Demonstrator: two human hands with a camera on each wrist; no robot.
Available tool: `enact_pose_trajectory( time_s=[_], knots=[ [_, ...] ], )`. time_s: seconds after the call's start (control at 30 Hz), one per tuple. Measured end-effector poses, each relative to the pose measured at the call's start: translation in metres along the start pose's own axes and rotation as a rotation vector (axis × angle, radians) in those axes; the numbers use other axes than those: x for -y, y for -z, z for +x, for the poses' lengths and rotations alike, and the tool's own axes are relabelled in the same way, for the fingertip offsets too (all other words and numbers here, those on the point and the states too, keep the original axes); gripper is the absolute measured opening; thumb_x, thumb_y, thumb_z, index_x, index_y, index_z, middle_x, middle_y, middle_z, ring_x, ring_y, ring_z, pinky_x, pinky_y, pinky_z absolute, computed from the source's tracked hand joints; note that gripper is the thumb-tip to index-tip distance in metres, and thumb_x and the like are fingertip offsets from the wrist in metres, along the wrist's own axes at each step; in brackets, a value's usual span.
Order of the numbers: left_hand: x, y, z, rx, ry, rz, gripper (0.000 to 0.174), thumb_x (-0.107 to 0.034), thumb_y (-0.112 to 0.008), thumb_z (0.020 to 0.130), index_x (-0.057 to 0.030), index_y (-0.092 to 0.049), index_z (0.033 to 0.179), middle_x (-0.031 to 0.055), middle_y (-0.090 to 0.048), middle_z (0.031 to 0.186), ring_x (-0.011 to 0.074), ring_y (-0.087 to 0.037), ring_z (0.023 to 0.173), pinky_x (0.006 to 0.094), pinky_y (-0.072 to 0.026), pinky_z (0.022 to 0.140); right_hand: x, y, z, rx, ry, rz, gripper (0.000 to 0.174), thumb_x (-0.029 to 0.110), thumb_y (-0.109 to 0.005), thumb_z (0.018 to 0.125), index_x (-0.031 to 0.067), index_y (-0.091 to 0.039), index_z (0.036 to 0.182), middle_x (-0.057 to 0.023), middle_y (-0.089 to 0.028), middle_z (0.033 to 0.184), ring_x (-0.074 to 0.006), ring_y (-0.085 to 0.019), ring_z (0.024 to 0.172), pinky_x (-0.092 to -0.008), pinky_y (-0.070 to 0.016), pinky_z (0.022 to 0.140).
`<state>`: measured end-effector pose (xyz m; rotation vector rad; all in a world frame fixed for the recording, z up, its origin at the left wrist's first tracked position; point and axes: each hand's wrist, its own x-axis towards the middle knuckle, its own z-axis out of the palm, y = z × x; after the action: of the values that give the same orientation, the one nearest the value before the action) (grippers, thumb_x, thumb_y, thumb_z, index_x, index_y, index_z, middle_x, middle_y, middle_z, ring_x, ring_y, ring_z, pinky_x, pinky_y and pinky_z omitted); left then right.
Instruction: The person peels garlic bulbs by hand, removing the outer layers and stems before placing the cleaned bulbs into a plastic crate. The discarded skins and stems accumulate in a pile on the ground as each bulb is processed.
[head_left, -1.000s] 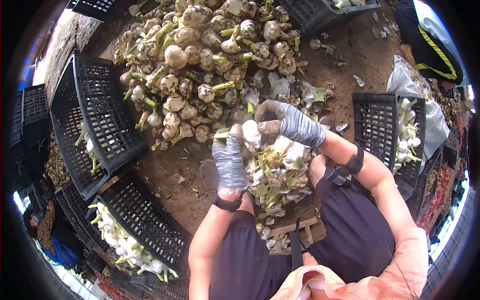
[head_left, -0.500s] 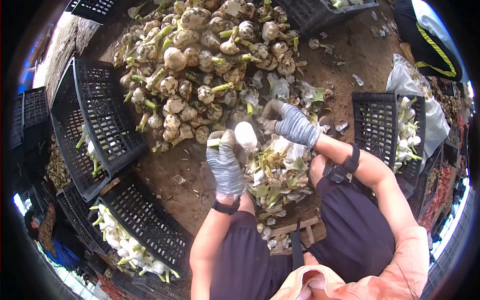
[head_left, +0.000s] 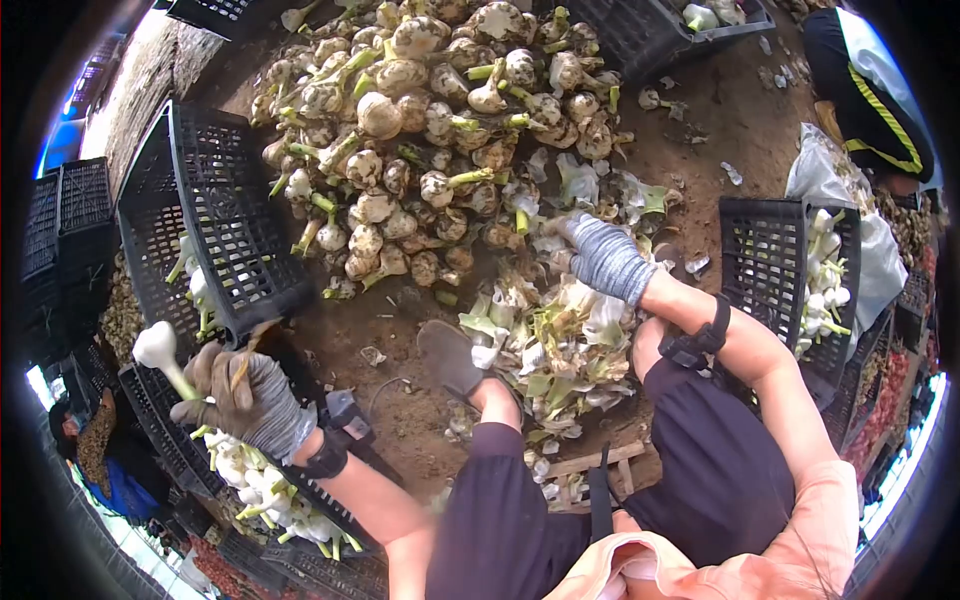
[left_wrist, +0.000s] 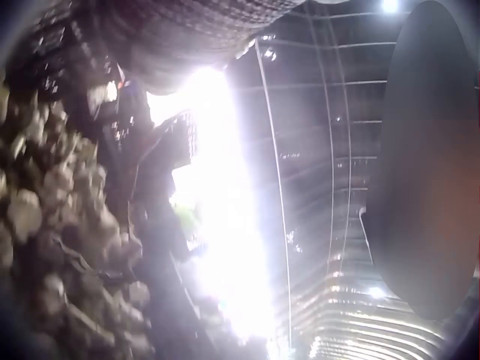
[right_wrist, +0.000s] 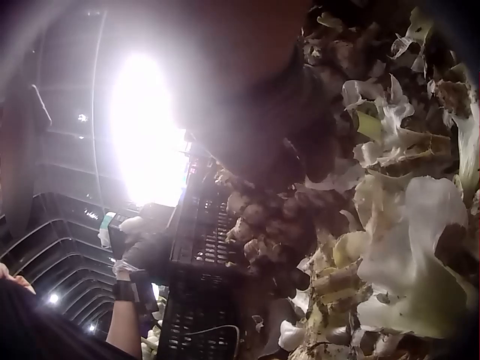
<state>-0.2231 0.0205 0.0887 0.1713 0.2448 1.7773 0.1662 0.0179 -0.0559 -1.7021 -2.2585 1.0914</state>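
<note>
Hands: left hand (head_left: 240, 400) round peeled bulb (head_left: 156, 346), right hand (head_left: 603, 258) among husks (head_left: 560, 345)

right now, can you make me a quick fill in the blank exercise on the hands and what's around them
1. The left hand grips a bulb by its stalk; its peeled head is ____ in colour.
2. The plastic crates around the person are all ____.
3. The right hand, at the edge of the peelings, wears a grey ____.

Missing words: white; black; glove
</note>
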Motion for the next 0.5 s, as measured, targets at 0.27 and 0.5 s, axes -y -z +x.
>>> enact_pose_trajectory(
  time_s=[0.27,0.5],
  knots=[
    [0.141,0.021,-0.061,0.691,1.047,2.423,0.060,-0.029,-0.068,0.081,-0.0031,-0.047,0.130,0.0140,-0.054,0.123,0.0199,-0.055,0.106,0.0303,-0.0441,0.092,-0.001,-0.014,0.060,0.000,0.124,-0.371,0.040,0.007,-0.059,0.076,0.0132,-0.060,0.116,-0.0173,-0.056,0.104,-0.0322,-0.059,0.096,-0.0381,-0.0510,0.077],
    [0.188,0.055,-0.070,0.038,0.595,1.537,0.079,-0.004,-0.078,0.069,-0.0040,-0.037,0.137,0.0123,-0.047,0.130,0.0214,-0.050,0.115,0.0331,-0.0433,0.096,0.009,0.037,0.023,-0.096,-0.239,1.043,0.032,0.022,-0.061,0.087,-0.0008,-0.061,0.109,-0.0043,-0.065,0.098,-0.0103,-0.060,0.087,-0.0255,-0.0485,0.079]
  ],
)
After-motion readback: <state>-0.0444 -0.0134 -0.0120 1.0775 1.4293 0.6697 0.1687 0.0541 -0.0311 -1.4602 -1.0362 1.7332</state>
